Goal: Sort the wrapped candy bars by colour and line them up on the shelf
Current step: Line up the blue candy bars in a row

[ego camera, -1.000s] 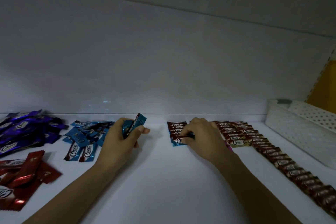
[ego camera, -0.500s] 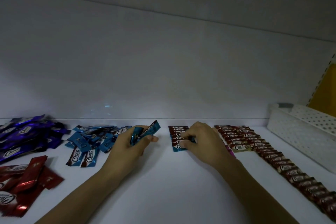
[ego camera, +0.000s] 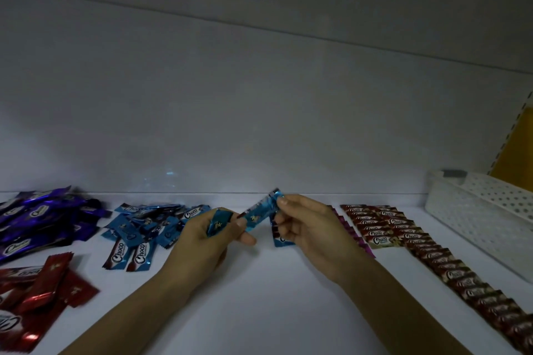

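Left hand (ego camera: 202, 242) grips a spare blue bar (ego camera: 217, 225) and pinches the near end of a second blue bar (ego camera: 261, 212). The right hand (ego camera: 311, 228) pinches its far end, probably taking it for the short blue row (ego camera: 281, 241) just beneath on the shelf (ego camera: 259, 311). Farther left lies the loose blue pile (ego camera: 144, 225).

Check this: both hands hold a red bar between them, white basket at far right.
Not red: the head view shows the bar is blue. The left hand and right hand do hold it between them, with the white basket at far right.
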Demonstrator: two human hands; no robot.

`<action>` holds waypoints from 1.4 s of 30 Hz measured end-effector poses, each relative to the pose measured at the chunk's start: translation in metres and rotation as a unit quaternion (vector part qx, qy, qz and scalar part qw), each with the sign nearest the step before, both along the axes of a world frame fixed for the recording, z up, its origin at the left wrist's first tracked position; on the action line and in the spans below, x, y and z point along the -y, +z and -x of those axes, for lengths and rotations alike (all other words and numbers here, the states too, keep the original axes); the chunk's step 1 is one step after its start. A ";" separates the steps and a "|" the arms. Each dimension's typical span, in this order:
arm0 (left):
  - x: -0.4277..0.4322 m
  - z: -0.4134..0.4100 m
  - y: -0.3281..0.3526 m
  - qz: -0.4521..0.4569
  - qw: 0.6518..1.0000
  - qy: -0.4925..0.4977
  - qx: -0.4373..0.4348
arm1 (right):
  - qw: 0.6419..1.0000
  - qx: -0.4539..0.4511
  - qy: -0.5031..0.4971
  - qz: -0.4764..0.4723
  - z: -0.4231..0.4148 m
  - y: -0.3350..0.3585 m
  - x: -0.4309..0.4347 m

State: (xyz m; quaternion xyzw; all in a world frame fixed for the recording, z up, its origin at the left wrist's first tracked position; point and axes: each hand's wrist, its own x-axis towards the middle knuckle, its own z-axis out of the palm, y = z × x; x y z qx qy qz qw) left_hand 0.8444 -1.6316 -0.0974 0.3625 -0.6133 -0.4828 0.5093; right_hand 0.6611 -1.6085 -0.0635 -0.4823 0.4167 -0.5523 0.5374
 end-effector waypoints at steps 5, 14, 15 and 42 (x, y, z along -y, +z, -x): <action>0.001 -0.007 0.007 -0.170 0.967 -0.145 -0.120 | 0.993 -0.049 0.095 0.046 -0.009 -0.003 -0.001; -0.007 0.003 0.006 -0.155 0.985 -0.051 0.060 | 0.957 -0.263 -0.088 0.088 0.013 0.007 0.002; -0.005 0.004 0.003 -0.141 0.987 -0.021 0.073 | 0.916 -0.368 -0.131 0.091 0.027 0.009 0.004; -0.005 -0.001 0.010 -0.045 0.985 0.078 -0.145 | 0.911 -0.381 -0.083 0.137 0.015 -0.004 0.001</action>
